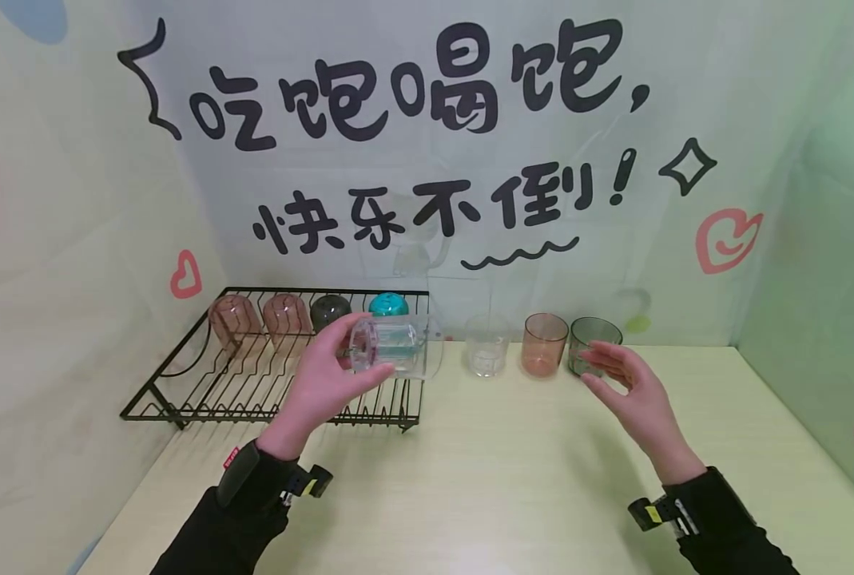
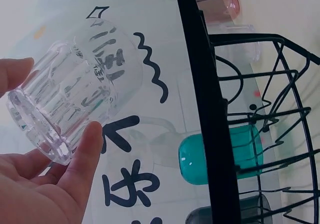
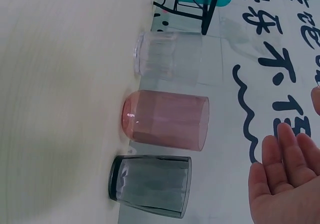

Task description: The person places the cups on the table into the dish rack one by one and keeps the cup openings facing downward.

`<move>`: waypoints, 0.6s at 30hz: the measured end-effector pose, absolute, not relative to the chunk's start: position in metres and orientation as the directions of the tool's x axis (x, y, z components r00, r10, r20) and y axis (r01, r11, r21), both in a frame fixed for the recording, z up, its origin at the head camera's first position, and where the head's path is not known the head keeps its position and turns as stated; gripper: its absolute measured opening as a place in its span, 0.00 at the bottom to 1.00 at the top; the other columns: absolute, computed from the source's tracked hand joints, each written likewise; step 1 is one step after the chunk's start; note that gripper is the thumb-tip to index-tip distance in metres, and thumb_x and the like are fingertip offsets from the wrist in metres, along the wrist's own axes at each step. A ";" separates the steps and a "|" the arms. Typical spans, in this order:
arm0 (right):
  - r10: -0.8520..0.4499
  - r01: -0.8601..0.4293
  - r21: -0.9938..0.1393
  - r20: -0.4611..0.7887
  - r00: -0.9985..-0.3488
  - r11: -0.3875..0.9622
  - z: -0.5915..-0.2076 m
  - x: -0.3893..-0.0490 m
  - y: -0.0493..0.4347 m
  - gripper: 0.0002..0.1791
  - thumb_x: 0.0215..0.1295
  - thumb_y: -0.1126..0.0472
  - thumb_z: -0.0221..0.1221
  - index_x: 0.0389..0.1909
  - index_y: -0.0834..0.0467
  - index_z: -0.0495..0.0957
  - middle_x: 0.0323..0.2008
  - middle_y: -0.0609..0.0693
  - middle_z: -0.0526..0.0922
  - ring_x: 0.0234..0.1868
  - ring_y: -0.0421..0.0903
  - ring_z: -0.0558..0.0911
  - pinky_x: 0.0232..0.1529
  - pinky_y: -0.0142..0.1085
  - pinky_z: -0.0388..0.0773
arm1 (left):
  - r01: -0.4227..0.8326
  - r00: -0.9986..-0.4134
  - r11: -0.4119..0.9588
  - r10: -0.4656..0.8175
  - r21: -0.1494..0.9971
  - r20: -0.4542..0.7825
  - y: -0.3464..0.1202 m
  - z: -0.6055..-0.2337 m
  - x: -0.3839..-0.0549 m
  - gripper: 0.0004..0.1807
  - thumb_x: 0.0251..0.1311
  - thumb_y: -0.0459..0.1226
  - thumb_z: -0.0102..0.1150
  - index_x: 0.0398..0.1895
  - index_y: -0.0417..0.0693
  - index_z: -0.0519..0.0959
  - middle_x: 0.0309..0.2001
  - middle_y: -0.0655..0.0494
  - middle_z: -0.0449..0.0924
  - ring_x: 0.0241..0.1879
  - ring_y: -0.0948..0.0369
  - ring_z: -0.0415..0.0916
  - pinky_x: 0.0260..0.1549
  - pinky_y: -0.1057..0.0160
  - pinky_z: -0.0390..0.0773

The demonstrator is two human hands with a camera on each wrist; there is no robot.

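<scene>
In my left hand (image 1: 319, 379) is a clear, fluted drinking glass (image 2: 65, 94), held on its side between thumb and fingers. Its thick base lies toward the palm and its mouth points right, over the right end of the rack in the head view. My right hand (image 1: 638, 391) holds nothing; its fingers are slightly bent and apart. In the head view its fingertips overlap a grey glass (image 3: 152, 184). Left of that stand a pink glass (image 3: 167, 120) and a second clear glass (image 3: 172, 56), all upright in a row near the back wall.
A black wire rack (image 1: 268, 418) stands at the back left of the pale table (image 1: 484, 495). Upside down along its back are two pink glasses (image 1: 234, 319), a dark grey one (image 1: 330, 311) and a teal one (image 2: 195, 159). A printed cloth (image 1: 427, 168) hangs behind.
</scene>
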State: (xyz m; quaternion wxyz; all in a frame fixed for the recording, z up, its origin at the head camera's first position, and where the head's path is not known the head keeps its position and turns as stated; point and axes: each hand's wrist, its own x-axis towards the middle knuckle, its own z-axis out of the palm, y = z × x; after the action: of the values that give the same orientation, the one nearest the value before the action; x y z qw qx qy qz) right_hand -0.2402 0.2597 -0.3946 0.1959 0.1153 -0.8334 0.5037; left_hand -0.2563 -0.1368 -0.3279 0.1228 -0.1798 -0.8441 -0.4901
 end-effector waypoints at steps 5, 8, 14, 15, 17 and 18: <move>0.004 -0.387 -0.773 0.450 -0.893 0.503 -0.396 -0.242 0.266 0.29 0.57 0.54 0.58 0.60 0.54 0.63 0.53 0.51 0.73 0.53 0.43 0.70 0.54 0.34 0.64 | 0.410 -0.911 0.505 0.179 0.760 0.372 -0.143 -0.328 -0.257 0.42 0.37 0.58 0.66 0.60 0.59 0.64 0.48 0.60 0.69 0.45 0.58 0.69 0.40 0.60 0.74; 0.006 -0.376 -0.765 0.444 -0.896 0.522 -0.397 -0.243 0.270 0.29 0.57 0.54 0.58 0.60 0.52 0.63 0.53 0.51 0.73 0.53 0.43 0.70 0.54 0.33 0.64 | 0.409 -0.911 0.514 0.182 0.754 0.370 -0.147 -0.327 -0.257 0.42 0.38 0.58 0.66 0.60 0.59 0.64 0.48 0.59 0.69 0.45 0.56 0.69 0.39 0.59 0.74; 0.007 -0.371 -0.753 0.446 -0.895 0.543 -0.397 -0.243 0.275 0.30 0.57 0.53 0.59 0.60 0.51 0.63 0.52 0.51 0.74 0.53 0.41 0.70 0.53 0.31 0.64 | 0.386 -0.918 0.586 0.168 0.713 0.358 -0.160 -0.326 -0.258 0.42 0.38 0.59 0.65 0.59 0.59 0.64 0.49 0.57 0.69 0.44 0.56 0.68 0.37 0.58 0.75; 0.007 -0.372 -0.751 0.448 -0.894 0.546 -0.396 -0.243 0.275 0.30 0.57 0.53 0.59 0.60 0.52 0.63 0.52 0.51 0.74 0.52 0.41 0.70 0.53 0.31 0.64 | 0.380 -0.920 0.593 0.167 0.709 0.353 -0.162 -0.327 -0.258 0.42 0.39 0.59 0.65 0.60 0.58 0.63 0.49 0.57 0.69 0.45 0.55 0.68 0.38 0.58 0.75; 0.008 -0.373 -0.747 0.452 -0.892 0.550 -0.396 -0.242 0.276 0.30 0.57 0.53 0.59 0.60 0.52 0.63 0.52 0.51 0.74 0.52 0.41 0.70 0.53 0.31 0.64 | 0.371 -0.923 0.610 0.162 0.700 0.348 -0.167 -0.327 -0.258 0.43 0.39 0.60 0.64 0.60 0.56 0.63 0.50 0.55 0.68 0.46 0.55 0.68 0.38 0.57 0.75; 0.006 -0.375 -0.744 0.454 -0.891 0.553 -0.396 -0.242 0.276 0.30 0.57 0.53 0.59 0.60 0.52 0.63 0.52 0.51 0.74 0.52 0.42 0.70 0.53 0.31 0.63 | 0.367 -0.925 0.618 0.161 0.695 0.346 -0.169 -0.327 -0.259 0.44 0.39 0.60 0.64 0.61 0.56 0.62 0.51 0.54 0.68 0.47 0.54 0.68 0.39 0.56 0.75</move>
State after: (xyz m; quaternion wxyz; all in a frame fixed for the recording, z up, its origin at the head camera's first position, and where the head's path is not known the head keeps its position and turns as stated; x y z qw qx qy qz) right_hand -0.2425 0.2762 -0.3956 0.2070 0.1076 -0.8565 0.4604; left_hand -0.2586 -0.1690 -0.3271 0.1256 -0.1481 -0.8907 -0.4110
